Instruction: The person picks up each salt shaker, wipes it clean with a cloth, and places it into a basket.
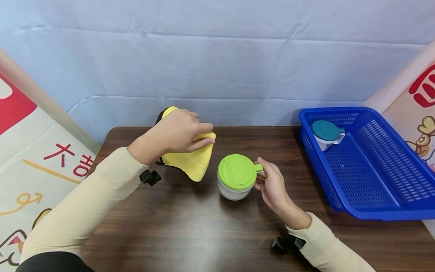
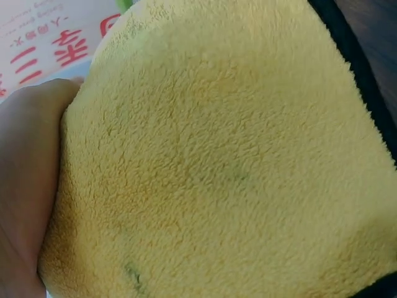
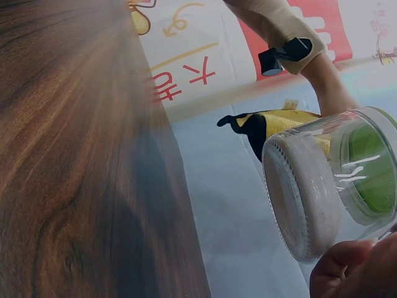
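Note:
My left hand [image 1: 181, 130] pinches a fluffy yellow cloth [image 1: 195, 164] with black edging, which hangs down left of the jar. In the left wrist view the cloth [image 2: 223, 161] fills most of the picture and shows a few dark marks. My right hand [image 1: 273, 184] grips the handle of a seasoning jar [image 1: 237, 172] with a bright green lid. From the right wrist, the jar [image 3: 304, 192] is clear glass with pale contents at its base, held up off the table. Its handle is mostly hidden by the fingers.
A blue plastic basket [image 1: 327, 181] stands at the right of the brown wooden table [image 1: 190, 234]. Inside its back left corner sits a similar jar with a teal lid [image 1: 325, 130]. A pale cloth backdrop [image 1: 217, 68] rises behind the table's far edge.

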`<state>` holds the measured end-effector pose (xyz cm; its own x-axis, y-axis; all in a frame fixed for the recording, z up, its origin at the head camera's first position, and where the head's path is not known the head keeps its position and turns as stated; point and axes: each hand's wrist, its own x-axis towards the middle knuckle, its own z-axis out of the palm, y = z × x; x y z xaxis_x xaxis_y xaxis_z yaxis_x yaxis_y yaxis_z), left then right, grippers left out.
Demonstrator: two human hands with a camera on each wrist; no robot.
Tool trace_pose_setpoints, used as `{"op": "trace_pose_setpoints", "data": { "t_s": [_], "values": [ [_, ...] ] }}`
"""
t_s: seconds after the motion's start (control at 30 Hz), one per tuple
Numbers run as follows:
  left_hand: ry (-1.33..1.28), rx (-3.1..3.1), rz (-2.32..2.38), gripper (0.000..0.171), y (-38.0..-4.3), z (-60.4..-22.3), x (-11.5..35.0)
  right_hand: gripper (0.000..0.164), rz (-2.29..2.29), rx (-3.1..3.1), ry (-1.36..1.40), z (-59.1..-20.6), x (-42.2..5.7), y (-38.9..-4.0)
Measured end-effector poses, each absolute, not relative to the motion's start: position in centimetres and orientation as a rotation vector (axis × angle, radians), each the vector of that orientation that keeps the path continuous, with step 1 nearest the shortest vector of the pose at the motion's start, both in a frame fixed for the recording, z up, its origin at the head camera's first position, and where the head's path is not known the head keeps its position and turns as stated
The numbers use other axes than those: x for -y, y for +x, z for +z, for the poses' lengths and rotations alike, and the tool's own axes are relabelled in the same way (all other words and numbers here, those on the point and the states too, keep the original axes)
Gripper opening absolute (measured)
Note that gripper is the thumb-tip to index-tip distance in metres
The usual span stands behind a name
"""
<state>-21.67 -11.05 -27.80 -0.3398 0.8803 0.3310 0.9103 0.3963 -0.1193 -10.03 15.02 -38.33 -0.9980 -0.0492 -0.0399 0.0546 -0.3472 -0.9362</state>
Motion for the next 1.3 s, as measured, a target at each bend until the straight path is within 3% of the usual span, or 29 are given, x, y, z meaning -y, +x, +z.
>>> {"op": "trace_pose_setpoints", "data": {
  "t_s": [0.73, 1.3],
  "values": [
    [-1.735, 2.152, -0.015, 0.032, -18.6, -26.1, 8.4, 0.046, -2.505, -1.766, 0.019, -38.7, -14.8, -10.1],
    [-1.884, 2.100, 0.129, 0.032, -16.1, -25.2, 3.9, 0.052, -2.483, -1.801, -0.062, -38.8, -14.5, -10.2]
  ]
}}
